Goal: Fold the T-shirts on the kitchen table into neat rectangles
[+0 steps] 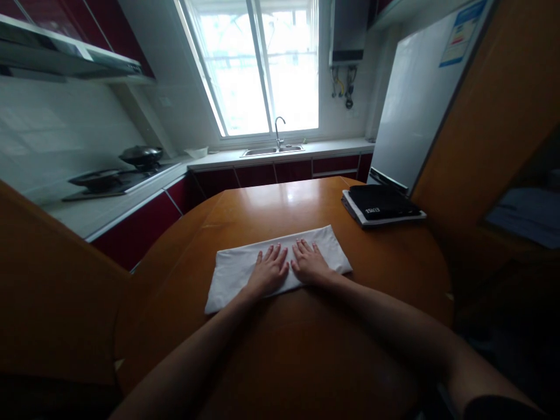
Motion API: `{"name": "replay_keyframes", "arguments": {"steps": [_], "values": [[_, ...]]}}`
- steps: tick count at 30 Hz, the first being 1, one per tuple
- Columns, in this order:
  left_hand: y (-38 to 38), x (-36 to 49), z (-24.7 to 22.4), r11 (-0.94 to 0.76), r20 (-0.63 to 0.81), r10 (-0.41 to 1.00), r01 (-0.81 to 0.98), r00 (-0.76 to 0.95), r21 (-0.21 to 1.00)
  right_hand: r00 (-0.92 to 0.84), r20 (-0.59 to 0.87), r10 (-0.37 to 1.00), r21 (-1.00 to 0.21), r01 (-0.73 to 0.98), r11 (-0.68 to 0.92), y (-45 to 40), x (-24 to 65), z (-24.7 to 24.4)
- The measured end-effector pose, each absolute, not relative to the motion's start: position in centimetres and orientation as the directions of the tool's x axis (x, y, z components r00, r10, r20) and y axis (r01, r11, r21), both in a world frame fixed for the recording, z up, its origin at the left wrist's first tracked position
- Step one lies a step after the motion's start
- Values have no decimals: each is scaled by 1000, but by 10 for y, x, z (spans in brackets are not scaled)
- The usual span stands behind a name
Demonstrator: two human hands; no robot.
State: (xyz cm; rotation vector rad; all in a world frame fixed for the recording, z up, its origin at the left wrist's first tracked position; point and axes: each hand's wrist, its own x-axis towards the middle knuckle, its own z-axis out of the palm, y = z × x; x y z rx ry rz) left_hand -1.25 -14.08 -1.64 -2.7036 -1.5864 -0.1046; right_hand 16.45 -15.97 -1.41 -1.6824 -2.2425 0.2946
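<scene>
A white cloth (236, 267), folded into a long flat rectangle, lies at a slight slant on the brown wooden table (184, 291). My left hand (269, 269) rests palm down near the cloth's middle, its fingers spread on the fabric. Just to the right, my right hand (308, 262) also lies flat on the cloth with its fingers apart. The two hands are close together, with a narrow gap of cloth between them. Neither hand grips anything.
Folded dark and pale cloths (385, 204) are stacked at the table's back right. Beyond the table are a counter with a sink (273, 150), a stove (131, 178) with pans at left, and a pale refrigerator (415, 105) at right.
</scene>
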Motion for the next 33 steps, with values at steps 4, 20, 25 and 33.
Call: {"name": "replay_keyframes", "arguments": {"steps": [4,20,25,33], "values": [[-141,-12,-15,-491,56,871,870,488,45,-254,133,958,-371,884,286,-160,162,-18],[-141,-12,-15,-487,56,873,871,484,64,266,32,963,-567,799,-201,-114,289,20],[-141,-11,-14,-482,48,876,874,480,63,243,-106,964,-577,775,-258,-113,290,14],[-141,-12,-15,-485,53,874,872,482,65,238,-203,950,-670,674,-312,-116,287,24]]}}
